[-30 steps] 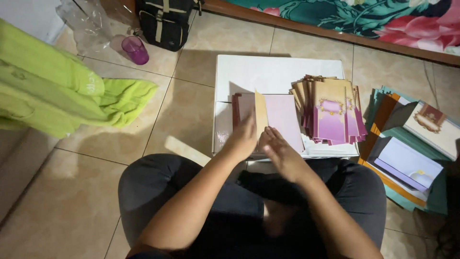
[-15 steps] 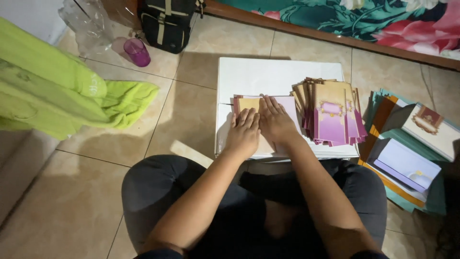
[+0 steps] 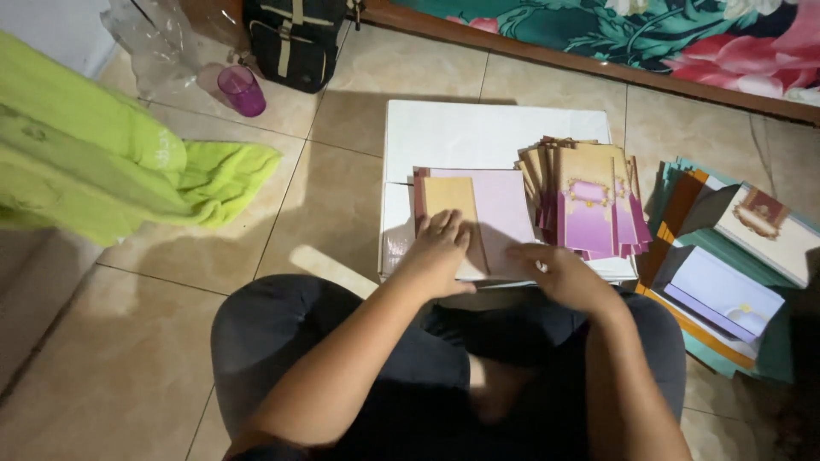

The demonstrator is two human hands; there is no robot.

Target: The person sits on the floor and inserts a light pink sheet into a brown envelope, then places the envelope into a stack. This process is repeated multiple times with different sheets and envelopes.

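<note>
Both hands, left hand (image 3: 440, 248) and right hand (image 3: 559, 271), press flat and ungripping on the pale card (image 3: 491, 213), the finished stack (image 3: 589, 205) beside suggesting many done.

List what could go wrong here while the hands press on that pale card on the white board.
1. The fanned stack of purple and gold cards lies right beside the right hand; a sideways nudge might scatter it.
2. The left hand presses the pale card with its tan flap; uneven pressure might crease it crookedly.
3. The white board sits on the tiled floor and might slide.
</note>
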